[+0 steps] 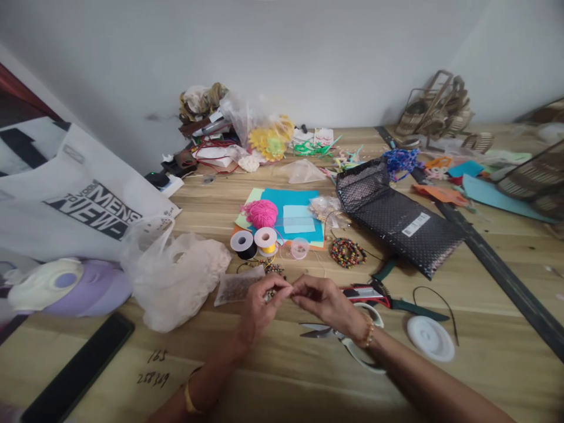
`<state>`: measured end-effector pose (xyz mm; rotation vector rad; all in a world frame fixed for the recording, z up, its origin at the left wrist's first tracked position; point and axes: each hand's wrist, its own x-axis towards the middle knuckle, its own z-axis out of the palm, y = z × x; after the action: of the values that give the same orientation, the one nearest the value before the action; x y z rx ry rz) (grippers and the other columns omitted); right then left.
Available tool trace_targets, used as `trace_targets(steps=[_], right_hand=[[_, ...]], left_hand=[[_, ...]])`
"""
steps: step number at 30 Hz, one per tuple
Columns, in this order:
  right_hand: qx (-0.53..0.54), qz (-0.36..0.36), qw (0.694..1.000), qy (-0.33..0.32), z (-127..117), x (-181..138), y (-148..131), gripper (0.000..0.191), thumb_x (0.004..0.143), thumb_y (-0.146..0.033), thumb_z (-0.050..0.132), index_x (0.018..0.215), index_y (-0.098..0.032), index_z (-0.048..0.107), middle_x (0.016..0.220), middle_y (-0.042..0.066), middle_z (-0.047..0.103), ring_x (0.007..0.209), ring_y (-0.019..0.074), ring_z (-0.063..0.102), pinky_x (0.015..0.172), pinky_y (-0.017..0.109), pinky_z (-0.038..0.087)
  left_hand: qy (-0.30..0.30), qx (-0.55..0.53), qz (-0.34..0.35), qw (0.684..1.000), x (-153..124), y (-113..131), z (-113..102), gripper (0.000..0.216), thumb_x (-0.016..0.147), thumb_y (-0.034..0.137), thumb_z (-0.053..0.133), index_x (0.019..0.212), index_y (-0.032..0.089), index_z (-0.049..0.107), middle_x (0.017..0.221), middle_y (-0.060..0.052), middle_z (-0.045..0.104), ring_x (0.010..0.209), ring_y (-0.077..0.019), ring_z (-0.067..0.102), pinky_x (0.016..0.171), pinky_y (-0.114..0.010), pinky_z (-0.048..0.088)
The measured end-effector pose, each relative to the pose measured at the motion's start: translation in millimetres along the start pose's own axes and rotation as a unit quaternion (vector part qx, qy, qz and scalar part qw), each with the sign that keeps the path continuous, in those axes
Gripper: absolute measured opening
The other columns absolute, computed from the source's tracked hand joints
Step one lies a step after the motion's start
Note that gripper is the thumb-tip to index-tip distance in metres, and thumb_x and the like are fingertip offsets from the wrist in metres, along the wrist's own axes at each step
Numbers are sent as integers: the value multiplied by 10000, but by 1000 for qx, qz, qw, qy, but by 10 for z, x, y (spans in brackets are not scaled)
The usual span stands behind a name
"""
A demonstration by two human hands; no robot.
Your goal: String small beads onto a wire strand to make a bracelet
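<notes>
My left hand [261,305] and my right hand [324,302] meet fingertip to fingertip above the wooden table [282,376]. Both are closed in a pinch on something too small to make out. A small clear packet of beads [238,286] lies just left of my left hand. Loose beads [274,269] sit right behind my fingers. White-handled scissors [335,335] lie under my right wrist. A beaded bracelet [348,252] rests farther back on the right.
Thread spools [255,241], pink yarn [262,212] and blue paper sheets [293,220] lie behind the hands. A black mesh pouch [396,220], pliers [396,302] and a white lid [430,338] sit right. Plastic bag [176,279], white tote [66,194] and dark phone [79,370] lie left.
</notes>
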<state>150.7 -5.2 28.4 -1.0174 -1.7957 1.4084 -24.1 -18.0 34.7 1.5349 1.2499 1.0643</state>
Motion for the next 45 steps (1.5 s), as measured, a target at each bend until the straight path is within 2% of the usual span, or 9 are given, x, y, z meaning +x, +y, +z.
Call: trace_targets(steps=[3,7,11,13,17,25,28,39,45], right_hand=[[87,19,996,-8,5,12,10,172,818,-327,637,829,-155,644,683,1,607,594,111,517,549,223,414],[128,23,991,-13,-16,18,13,290,804,-432,661,763,-146,643,640,-2,589,563,100,501,524,217,413],[151,35,988,-27,-91,35,-9,317,788,-448,682,748,-137,644,642,1,599,563,97,519,546,221,441],[162,42,985,-35,-137,50,-11,307,766,-436,708,774,-136,645,650,1,615,565,98,535,553,220,449],[178,61,982,-36,-213,74,13,333,700,-443,760,758,-140,633,630,-6,637,522,93,553,525,215,454],[151,61,986,-44,-285,78,55,334,713,-455,737,724,-143,618,622,-13,629,525,87,538,532,212,459],[131,72,988,-49,-328,75,73,322,758,-454,692,752,-142,612,646,-7,636,531,88,541,531,211,454],[51,116,992,-25,-403,95,153,229,784,-370,625,762,-157,545,642,-4,623,512,101,559,484,207,432],[-66,67,994,47,-466,39,190,176,808,-317,552,714,-170,530,594,-29,521,540,103,458,494,209,354]], left_hand=[[10,12,10,1000,18,24,14,179,795,301,616,673,179,662,657,-23,637,657,-167,567,650,-263,428],[16,15,13,1000,28,63,28,189,791,305,610,660,176,655,661,-24,640,653,-162,564,652,-260,433],[30,18,-18,999,34,89,41,133,796,280,609,858,176,665,777,-37,680,739,-176,605,689,-263,459],[8,37,-20,999,47,82,57,165,791,228,609,946,184,646,831,-42,686,783,-183,622,724,-276,476],[-67,170,26,983,66,22,126,176,729,114,630,885,194,641,883,-55,664,865,-219,612,798,-336,477],[-168,363,45,915,28,-33,240,229,759,166,651,977,169,580,1013,-90,591,994,-276,552,864,-421,459],[-171,403,52,897,23,-47,250,211,780,209,651,978,161,595,1024,-95,572,1007,-278,529,878,-421,450],[-172,403,91,894,70,-47,208,147,850,212,597,984,167,639,986,-81,602,1009,-248,519,929,-381,421],[-177,431,119,877,128,-116,204,125,884,166,536,921,179,655,931,-68,634,940,-224,566,900,-368,435]])
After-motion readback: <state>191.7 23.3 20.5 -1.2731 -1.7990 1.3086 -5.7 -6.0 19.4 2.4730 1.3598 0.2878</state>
